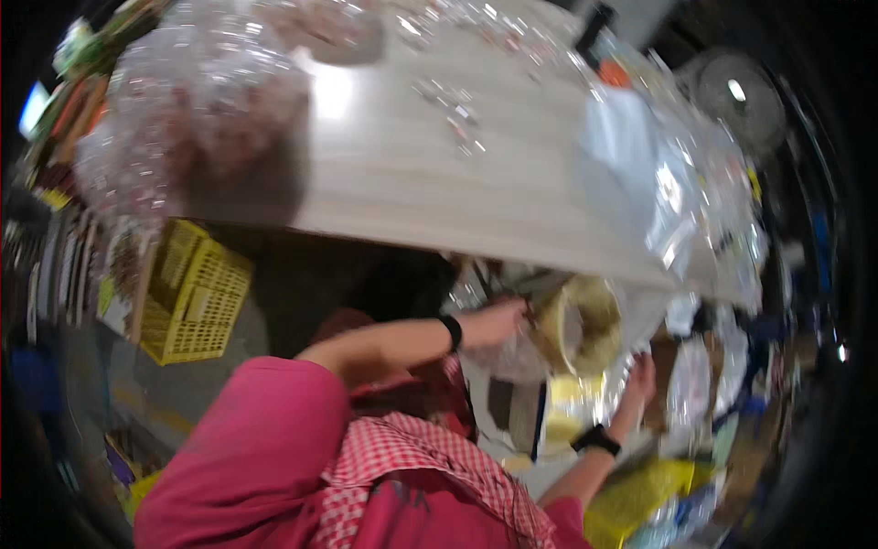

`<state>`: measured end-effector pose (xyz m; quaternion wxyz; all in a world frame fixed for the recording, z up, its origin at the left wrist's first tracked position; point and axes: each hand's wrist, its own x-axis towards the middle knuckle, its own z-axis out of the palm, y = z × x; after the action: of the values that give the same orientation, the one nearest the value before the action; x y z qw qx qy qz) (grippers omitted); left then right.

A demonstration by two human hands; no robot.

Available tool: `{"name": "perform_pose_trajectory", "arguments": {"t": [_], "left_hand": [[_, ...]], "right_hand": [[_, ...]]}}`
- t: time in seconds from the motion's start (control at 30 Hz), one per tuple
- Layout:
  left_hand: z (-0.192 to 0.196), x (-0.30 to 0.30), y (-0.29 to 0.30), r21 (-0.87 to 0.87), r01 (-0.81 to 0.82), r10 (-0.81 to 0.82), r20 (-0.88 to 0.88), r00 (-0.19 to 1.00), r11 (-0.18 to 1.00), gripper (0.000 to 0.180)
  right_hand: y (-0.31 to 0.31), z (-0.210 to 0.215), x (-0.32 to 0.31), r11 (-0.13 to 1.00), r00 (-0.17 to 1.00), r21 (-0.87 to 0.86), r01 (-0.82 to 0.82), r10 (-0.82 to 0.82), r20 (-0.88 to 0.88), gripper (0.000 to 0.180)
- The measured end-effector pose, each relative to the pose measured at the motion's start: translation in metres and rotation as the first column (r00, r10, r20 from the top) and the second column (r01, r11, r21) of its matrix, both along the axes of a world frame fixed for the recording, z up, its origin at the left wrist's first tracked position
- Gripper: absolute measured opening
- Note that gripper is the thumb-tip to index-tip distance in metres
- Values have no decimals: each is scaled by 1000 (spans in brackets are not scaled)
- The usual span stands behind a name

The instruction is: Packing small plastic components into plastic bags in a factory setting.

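Observation:
Below the table's near edge, my left hand (497, 323) reaches right with its fingers curled. It is beside a wide beige-yellow ring (599, 329) that looks like a big roll of tape. Crumpled clear plastic (517, 359) lies just under that hand; blur hides what the fingers hold, if anything. Farther right and lower, my right hand (642, 380) is raised beside shiny clear plastic (615, 384). Its fingers are smeared by motion, so their closure is unclear. Both wrists wear dark bands.
A pale table (412, 183) spans the view ahead. Bulky clear bags (197, 110) with pinkish contents sit at its left; pale plastic bags (631, 156) lie at its right. A yellow crate (197, 302) stands below on the left. Yellow plastic (640, 499) lies at lower right.

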<state>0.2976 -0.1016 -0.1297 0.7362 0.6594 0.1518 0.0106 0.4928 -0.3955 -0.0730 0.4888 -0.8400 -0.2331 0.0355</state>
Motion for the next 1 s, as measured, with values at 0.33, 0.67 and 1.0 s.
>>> {"name": "perform_pose_trajectory", "arguments": {"t": [0.33,0.67,1.0], "left_hand": [[23,5,-19,380,-254,231,106,967,889,13],[-48,46,-29,13,-247,226,-452,863,969,22],[-63,41,-4,-469,-179,104,-180,978,865,27]], "right_hand": [[22,-103,-27,681,672,650,338,309,-673,47],[31,-94,-7,771,650,568,289,278,-708,42],[83,-33,-8,800,713,519,301,172,-680,35]]}}
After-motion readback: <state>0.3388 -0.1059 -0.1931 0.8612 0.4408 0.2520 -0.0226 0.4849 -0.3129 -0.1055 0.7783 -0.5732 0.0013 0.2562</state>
